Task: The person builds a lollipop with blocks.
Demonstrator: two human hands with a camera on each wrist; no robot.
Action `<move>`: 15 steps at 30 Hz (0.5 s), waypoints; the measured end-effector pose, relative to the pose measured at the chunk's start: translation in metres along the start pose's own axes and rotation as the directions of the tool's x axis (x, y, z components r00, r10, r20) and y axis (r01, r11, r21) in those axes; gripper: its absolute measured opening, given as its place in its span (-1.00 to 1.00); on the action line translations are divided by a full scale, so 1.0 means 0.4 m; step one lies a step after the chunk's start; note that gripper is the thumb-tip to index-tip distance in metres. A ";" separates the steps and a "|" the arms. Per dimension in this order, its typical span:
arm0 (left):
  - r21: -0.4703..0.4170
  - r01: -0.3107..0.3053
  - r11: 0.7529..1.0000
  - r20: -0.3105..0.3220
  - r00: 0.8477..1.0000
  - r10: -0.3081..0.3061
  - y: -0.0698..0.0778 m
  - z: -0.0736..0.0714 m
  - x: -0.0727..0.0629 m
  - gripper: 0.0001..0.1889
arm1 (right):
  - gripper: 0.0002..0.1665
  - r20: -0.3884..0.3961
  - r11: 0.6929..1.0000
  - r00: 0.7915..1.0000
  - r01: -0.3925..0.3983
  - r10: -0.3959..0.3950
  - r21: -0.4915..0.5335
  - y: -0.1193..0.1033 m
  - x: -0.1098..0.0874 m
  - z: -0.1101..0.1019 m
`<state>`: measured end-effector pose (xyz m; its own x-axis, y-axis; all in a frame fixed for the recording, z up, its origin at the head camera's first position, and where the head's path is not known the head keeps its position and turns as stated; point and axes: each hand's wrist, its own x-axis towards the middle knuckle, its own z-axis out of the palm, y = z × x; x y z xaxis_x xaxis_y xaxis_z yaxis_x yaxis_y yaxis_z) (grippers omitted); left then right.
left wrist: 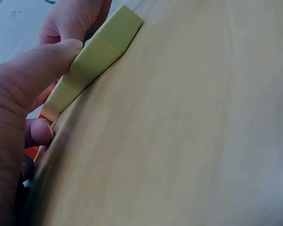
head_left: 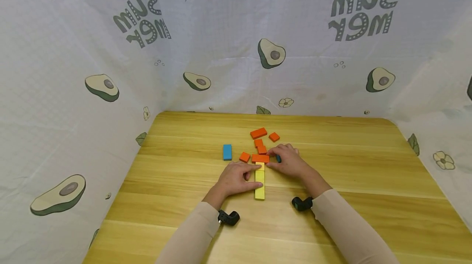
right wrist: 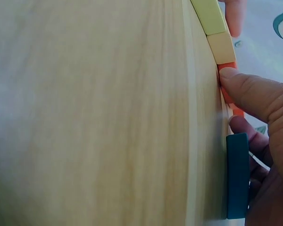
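A long yellow block and a small pale yellow block form a line on the table, with an orange block lying crosswise at the far end. My left hand touches this line from the left, thumb on the long yellow block and index finger at the small one. From the other side, my right hand pinches the right end of the orange block between thumb and index finger. Beneath the right palm stands a dark blue block, partly covered in the head view.
Beyond the line lie a long orange block, a small orange block and a stepped orange piece. Another small orange block sits left of the crosswise one, and a blue block farther left. Patterned cloth surrounds the wooden table.
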<state>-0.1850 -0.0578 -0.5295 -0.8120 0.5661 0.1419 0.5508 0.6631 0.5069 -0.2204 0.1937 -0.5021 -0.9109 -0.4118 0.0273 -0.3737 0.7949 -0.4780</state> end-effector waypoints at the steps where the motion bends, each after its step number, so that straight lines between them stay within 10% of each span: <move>1: 0.000 0.000 1.000 -0.001 1.000 0.000 -0.001 0.001 0.000 -0.36 | -0.58 0.000 1.000 1.000 0.001 -0.001 -0.002 0.000 0.000 0.000; 15: 0.002 0.021 1.000 0.005 1.000 -0.021 0.000 0.000 0.002 -0.35 | -0.59 0.017 1.000 1.000 0.010 -0.010 -0.011 -0.001 0.006 -0.002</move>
<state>-0.1858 -0.0574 -0.5295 -0.8224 0.5545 0.1269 0.5340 0.6756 0.5084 -0.2225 0.1928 -0.5012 -0.9040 -0.4272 0.0168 -0.3846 0.7954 -0.4684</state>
